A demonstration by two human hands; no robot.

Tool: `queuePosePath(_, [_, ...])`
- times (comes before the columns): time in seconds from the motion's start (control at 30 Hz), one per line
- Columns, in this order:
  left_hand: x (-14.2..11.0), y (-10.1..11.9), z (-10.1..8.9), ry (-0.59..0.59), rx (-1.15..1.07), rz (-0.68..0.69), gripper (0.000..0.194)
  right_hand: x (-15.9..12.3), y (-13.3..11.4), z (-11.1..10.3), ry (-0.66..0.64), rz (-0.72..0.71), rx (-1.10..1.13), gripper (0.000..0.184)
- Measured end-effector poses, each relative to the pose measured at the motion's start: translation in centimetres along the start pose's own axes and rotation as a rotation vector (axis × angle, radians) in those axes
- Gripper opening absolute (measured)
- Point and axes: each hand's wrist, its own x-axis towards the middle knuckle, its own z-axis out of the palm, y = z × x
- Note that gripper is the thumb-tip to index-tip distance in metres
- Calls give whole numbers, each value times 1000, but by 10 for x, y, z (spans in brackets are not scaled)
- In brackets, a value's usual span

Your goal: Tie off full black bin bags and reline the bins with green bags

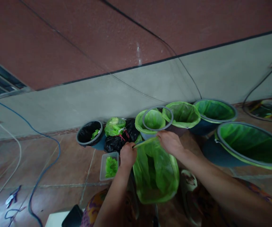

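A translucent green plastic bag (156,171) hangs open in front of me, low in the middle of the view. My left hand (127,155) is closed on the bag's top edge at its left corner. On the right corner my right hand (170,142) pinches the same edge, so the rim is stretched taut between both hands. Just beyond the hands stands a small bin (154,121) with a green liner and a grey ring.
More green-lined bins (249,143) stand in a row along the grey wall (117,94). A black-lined bin (89,132), tied green and black bags (117,130) and a clear tray of folded green bags (109,166) lie at left. Blue and white cables (43,167) cross the tiled floor.
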Motion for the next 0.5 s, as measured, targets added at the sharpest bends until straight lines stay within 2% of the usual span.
queuePosePath(0.17, [4,-18,-14,-18,96,-201,25,4,21,-11,31,162,-52,29])
queuePosePath(0.4, [2,-32,-42,-52,211,-479,35,12,45,-21,18,258,-77,32])
queuePosePath(0.5, [3,-38,-48,-20,241,-519,35,11,48,-19,15,295,-96,34])
